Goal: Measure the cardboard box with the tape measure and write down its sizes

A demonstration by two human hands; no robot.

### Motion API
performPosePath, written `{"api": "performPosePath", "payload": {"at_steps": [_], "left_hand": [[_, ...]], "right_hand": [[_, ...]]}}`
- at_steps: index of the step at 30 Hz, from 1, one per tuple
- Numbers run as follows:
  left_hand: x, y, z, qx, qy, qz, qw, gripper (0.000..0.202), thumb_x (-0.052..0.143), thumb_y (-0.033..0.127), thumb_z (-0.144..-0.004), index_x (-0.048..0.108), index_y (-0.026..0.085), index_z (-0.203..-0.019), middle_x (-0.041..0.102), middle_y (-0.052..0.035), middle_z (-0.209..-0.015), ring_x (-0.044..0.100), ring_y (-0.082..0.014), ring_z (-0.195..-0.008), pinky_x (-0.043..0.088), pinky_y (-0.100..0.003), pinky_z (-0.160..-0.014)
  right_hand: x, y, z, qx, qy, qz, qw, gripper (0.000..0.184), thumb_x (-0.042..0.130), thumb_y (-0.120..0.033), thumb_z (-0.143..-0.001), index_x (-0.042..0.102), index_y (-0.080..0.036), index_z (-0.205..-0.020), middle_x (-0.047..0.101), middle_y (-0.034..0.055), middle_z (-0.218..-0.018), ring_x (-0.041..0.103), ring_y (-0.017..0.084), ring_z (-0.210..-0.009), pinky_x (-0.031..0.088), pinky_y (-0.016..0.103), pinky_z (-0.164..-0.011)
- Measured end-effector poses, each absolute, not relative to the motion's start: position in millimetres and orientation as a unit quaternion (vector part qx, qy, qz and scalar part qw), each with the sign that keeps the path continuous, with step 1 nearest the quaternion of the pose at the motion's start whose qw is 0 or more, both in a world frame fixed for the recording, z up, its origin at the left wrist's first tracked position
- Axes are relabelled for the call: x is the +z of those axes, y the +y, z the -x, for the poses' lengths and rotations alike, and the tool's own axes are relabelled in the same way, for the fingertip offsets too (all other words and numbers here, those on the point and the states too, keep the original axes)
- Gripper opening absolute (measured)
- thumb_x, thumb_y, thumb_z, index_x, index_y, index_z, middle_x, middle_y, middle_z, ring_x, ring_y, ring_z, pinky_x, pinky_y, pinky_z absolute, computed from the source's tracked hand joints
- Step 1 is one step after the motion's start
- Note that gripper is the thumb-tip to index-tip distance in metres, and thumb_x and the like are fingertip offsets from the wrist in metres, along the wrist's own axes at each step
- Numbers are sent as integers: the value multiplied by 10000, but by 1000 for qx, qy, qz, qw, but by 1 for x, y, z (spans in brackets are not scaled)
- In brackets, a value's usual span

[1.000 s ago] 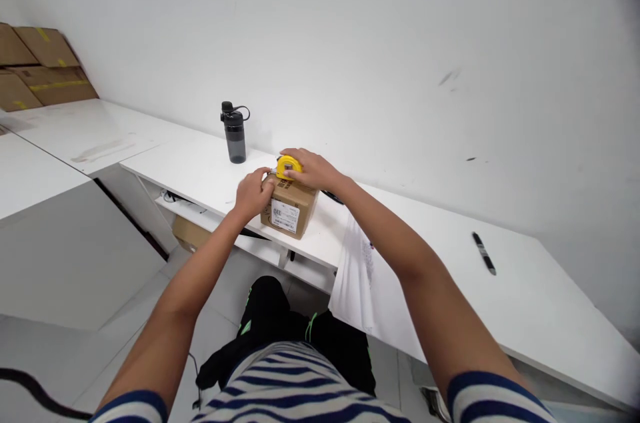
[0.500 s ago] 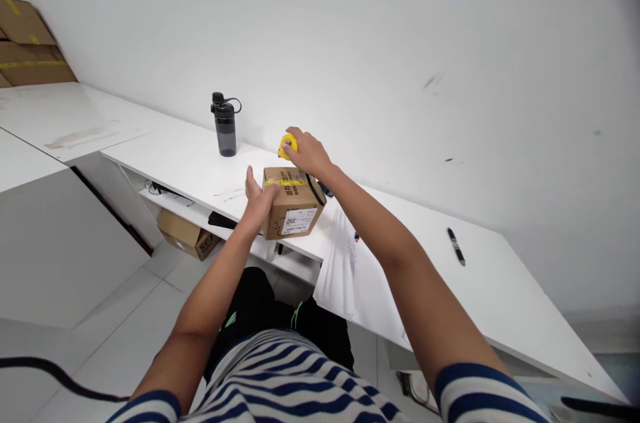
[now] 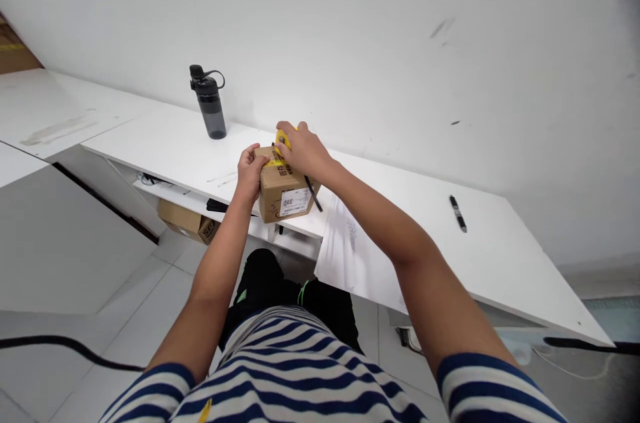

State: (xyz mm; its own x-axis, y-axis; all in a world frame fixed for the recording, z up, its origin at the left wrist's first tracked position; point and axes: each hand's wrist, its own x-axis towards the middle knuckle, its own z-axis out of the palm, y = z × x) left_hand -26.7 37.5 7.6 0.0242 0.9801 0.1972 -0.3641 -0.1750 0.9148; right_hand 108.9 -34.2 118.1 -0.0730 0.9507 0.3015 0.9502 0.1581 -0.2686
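A small brown cardboard box [image 3: 286, 195] with a white label sits at the front edge of a white desk [image 3: 170, 149]. My left hand [image 3: 250, 169] presses against the box's left top corner with its fingers curled. My right hand [image 3: 300, 149] is closed around a yellow tape measure [image 3: 283, 138] at the box's far top edge. A short length of yellow tape [image 3: 274, 163] lies across the box top between my two hands. A thin black strap hangs down past the box's right side.
A dark water bottle [image 3: 209, 104] stands at the back left of the desk. A black marker [image 3: 457, 213] lies far right. White paper [image 3: 350, 256] hangs over the desk's front edge. Another cardboard box [image 3: 187, 224] sits under the desk, and a black cable [image 3: 60, 346] crosses the floor.
My right hand brought the tape measure down from above and behind the box onto its top. My left hand moved from the box's side up to its top corner.
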Motion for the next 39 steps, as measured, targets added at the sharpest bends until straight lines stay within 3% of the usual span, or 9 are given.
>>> {"api": "performPosePath", "payload": {"at_steps": [10,17,22,31,39], "left_hand": [[5,40,24,623,317,-446,559,544,737,266,-614,574,204,-1129,602,-61,-1053,637,-219,-946,542,-351,-845],[-1,44,24,616,309,-467,555,520,725,282,-668,573,223,-1162,613,-67,-1095,644,-241,-1022,549,-382,-905],[1,40,23,618,318,-450,561,485,711,251,-668,569,226,-1131,630,-50,-1055,656,-206,-942,560,-344,-848],[1,41,25,611,310,-458,566,500,718,270,-669,553,231,-1139,605,-46,-1044,642,-207,-925,544,-336,-822],[6,36,28,620,311,-426,580,479,741,244,-635,582,234,-1088,616,-9,-959,625,-146,-793,530,-261,-701]], "right_hand": [[122,-122,-121,5,-724,675,143,509,362,-402,-1021,414,-253,-1505,550,168,-1189,604,224,-714,472,363,-672],[118,-129,-124,7,-722,677,147,556,385,-424,-1011,392,-239,-1535,571,168,-1152,609,254,-775,480,384,-706],[121,-129,-124,20,-718,679,155,525,415,-425,-998,461,-244,-1488,593,154,-1140,603,258,-788,474,402,-739],[109,-68,-132,6,-723,645,246,455,441,-407,-965,529,-239,-1379,625,133,-1065,599,308,-938,479,446,-825],[108,5,-122,21,-721,650,240,567,442,-372,-961,397,-213,-1503,567,195,-1305,621,328,-1033,477,464,-895]]}}
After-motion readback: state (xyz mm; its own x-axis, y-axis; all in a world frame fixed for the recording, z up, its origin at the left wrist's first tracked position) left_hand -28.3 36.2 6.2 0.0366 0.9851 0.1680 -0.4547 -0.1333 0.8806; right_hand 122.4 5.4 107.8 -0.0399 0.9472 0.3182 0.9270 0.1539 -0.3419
